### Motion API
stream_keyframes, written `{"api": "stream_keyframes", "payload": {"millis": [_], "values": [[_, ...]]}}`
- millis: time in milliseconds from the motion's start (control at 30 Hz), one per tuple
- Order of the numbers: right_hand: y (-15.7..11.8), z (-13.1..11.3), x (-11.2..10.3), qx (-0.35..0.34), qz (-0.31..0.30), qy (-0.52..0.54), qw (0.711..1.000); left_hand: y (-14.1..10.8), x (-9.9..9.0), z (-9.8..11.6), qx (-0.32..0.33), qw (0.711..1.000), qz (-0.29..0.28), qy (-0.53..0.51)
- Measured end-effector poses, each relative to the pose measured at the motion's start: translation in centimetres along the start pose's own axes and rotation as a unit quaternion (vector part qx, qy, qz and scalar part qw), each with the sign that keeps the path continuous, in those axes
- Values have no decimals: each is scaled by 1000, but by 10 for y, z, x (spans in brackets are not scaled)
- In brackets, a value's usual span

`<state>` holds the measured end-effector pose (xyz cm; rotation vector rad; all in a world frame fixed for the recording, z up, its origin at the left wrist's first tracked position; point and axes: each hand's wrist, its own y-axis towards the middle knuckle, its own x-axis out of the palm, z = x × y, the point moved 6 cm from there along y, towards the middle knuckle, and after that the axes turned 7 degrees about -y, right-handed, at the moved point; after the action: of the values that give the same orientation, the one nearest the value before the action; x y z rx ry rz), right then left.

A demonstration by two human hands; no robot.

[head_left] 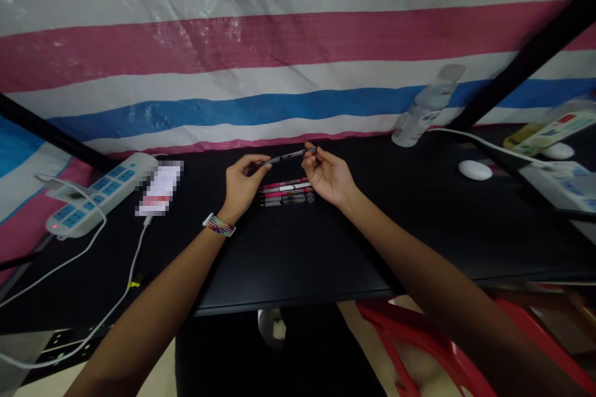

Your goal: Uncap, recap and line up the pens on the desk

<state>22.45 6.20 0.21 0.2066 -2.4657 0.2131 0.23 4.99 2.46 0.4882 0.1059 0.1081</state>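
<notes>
A dark, partly clear pen [289, 156] is held level just above the black desk [288, 260], one end in each hand. My left hand [244, 180] pinches its left end between thumb and fingertips. At the other end, my right hand [328, 175] grips it with thumb and index finger, the palm turned partly up. Below the held pen, several pens [285, 188] lie side by side on the desk, some pink-red and some dark or clear. My right fingers hide part of their right ends.
To the left are a white power strip [105, 192] and a charging phone [161, 189] with its cable. A clear bottle [428, 105] stands at the back right. Beyond it are a white mouse [475, 170] and a bottle of yellow liquid [549, 127]. A red chair [419, 335] is below the desk edge.
</notes>
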Motion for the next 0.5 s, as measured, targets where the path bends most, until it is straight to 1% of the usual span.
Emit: {"api": "stream_keyframes", "payload": {"millis": [100,300,367,500], "values": [[1,2,1,-12,-5,-18,1000,0,-1,0,-3,1000,4,4],[3,5,2,2,7,44,999,1,-2,1,-1,1000,7,4],[3,6,2,7,11,41,999,1,-2,1,-3,1000,8,2],[1,4,7,-4,-2,22,1000,1,-3,-1,-12,1000,12,-12]]}}
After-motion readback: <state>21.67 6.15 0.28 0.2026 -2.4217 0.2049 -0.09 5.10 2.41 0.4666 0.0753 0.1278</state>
